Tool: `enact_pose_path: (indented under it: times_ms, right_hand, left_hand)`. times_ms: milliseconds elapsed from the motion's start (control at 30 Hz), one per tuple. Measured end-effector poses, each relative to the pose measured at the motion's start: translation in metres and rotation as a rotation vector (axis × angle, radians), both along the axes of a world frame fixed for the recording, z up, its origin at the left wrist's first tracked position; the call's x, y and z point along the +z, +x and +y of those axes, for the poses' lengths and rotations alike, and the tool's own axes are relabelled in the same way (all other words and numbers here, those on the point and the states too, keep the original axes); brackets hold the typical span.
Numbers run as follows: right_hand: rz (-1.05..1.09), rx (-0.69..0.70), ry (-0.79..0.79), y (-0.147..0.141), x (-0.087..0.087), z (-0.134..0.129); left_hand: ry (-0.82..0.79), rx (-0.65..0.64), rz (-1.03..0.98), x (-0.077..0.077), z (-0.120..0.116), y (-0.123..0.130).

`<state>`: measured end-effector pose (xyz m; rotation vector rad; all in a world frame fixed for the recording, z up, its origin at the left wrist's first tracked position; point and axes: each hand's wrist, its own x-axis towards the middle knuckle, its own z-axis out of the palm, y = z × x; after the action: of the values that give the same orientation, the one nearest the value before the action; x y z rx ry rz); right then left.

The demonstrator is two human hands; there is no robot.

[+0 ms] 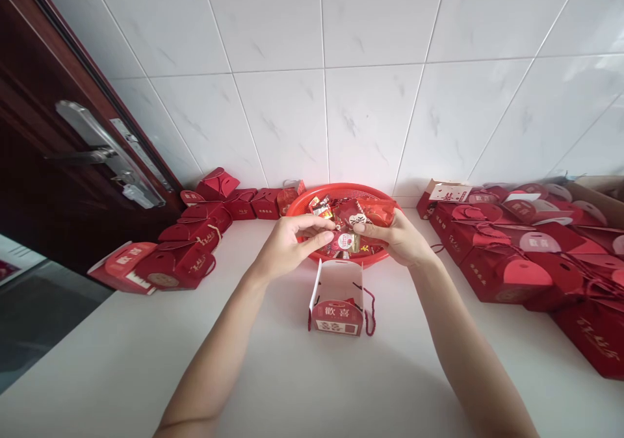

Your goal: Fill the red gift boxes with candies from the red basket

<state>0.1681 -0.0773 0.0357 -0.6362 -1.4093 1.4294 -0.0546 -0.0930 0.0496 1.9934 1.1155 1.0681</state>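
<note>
A red plastic basket (305, 199) holds several wrapped sweets (345, 242). Over its right side, my right hand (397, 235) grips a red packet (377, 212) between thumb and fingers. My left hand (297, 242) is above the basket's left side, thumb and fingertips pressed together; what they hold, if anything, is too small to tell. Below both hands, an open red and white box (337, 295) stands on the white table with its lid flaps up and a dark red cord at its right side.
Several closed red boxes (182, 264) line the table's left and back edge. Many more red boxes (507, 272) are crowded together on the right. A tiled wall (370, 119) rises behind the table (312, 386), and a dark door (39, 139) with a metal handle is at the left.
</note>
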Motion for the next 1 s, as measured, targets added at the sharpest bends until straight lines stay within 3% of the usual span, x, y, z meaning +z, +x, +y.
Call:
enact_pose_path:
  times_ms: [100, 300, 400, 533, 667, 833, 1000]
  right_hand:
    - [-0.002, -0.023, 0.000, 0.004, 0.000, 0.000]
    - [-0.031, -0.035, 0.058, 0.008, 0.002, -0.001]
    - [-0.065, -0.013, 0.077, 0.007, 0.005, -0.004]
    - [-0.148, 0.050, 0.134, 0.005, 0.010, -0.009]
    - [-0.189, 0.135, 0.161, 0.003, 0.013, -0.012]
    - [-0.209, 0.099, 0.159, 0.005, 0.012, -0.012]
    - [-0.190, 0.004, 0.195, 0.009, 0.011, -0.012]
  left_hand:
    - [0.030, -0.044, 0.071, 0.006, -0.004, -0.007]
    - [0.030, -0.267, 0.371, 0.010, -0.013, -0.012]
    - [0.069, -0.211, 0.383, 0.008, -0.014, -0.008]
    - [0.087, -0.047, 0.141, 0.003, -0.010, -0.001]
    - [0.108, -0.019, 0.007, 0.001, -0.009, 0.003]
    - [0.175, -0.018, 0.067, 0.007, -0.012, -0.001]
    - [0.100, -0.060, 0.241, 0.017, -0.017, -0.008]
